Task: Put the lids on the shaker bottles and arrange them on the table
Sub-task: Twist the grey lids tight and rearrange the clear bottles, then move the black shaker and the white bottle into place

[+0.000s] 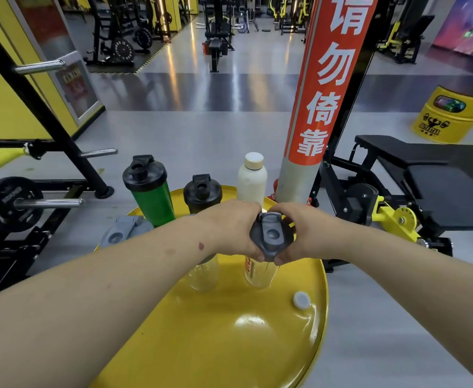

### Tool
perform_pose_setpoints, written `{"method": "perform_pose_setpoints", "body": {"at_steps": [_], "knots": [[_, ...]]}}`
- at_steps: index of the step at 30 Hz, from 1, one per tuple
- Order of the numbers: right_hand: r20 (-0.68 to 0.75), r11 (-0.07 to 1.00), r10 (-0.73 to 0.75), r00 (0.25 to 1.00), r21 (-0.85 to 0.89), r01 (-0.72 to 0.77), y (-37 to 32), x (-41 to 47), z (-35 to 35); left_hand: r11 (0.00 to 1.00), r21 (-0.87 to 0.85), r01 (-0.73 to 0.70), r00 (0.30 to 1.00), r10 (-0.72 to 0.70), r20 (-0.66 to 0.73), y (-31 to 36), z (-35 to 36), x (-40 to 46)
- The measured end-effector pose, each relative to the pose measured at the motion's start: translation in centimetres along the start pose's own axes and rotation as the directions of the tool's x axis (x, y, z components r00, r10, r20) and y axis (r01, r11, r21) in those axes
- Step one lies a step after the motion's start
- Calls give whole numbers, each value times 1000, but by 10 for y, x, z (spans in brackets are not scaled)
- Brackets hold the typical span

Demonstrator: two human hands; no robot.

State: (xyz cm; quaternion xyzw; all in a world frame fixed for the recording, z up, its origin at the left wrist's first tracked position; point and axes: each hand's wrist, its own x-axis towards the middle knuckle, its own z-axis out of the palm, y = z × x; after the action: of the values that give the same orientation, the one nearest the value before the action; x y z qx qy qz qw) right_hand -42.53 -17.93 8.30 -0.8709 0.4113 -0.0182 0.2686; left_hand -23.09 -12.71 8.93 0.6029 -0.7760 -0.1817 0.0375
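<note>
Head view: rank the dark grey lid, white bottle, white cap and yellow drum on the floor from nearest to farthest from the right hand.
1. dark grey lid: in the right hand grip, left side.
2. white cap: on the table, below the hand.
3. white bottle: upright at the table's far edge.
4. yellow drum: far right, on the floor.

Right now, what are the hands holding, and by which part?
Both hands, left and right, grip the rim of the grey lid atop the clear shaker bottle.
</note>
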Motion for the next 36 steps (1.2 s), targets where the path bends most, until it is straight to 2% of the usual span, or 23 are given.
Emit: {"method": "perform_pose_setpoints", "body": {"at_steps": [15,22,24,27,29,33,36], "knots": [[52,999,31,998,-27,-30,-12,-6,-1,1000,-7,15,1000,-15,-5,2,3,-7],[212,982,145,966,-151,-114,-17,-4,-26,999,41,29,988,-35,152,-3,-23,-19],[156,988,136,978,-91,-122,-18,4,-45,996,51,70,991,-75,108,-14,-40,-20],[-89,988,155,984,16,-154,-19,30,-61,981,80,175,985,-175,-14,-36,-56,-15],[-203,988,153,967,32,-149,-21,52,-59,971,85,225,974,-222,-43,-53,-56,-9],[-260,994,90,961,-35,-103,-32,93,-47,944,140,300,954,-297,-45,-83,-51,9],[-255,987,120,959,-71,-143,-34,117,-41,932,148,330,943,-334,-1,-93,-51,22]]}}
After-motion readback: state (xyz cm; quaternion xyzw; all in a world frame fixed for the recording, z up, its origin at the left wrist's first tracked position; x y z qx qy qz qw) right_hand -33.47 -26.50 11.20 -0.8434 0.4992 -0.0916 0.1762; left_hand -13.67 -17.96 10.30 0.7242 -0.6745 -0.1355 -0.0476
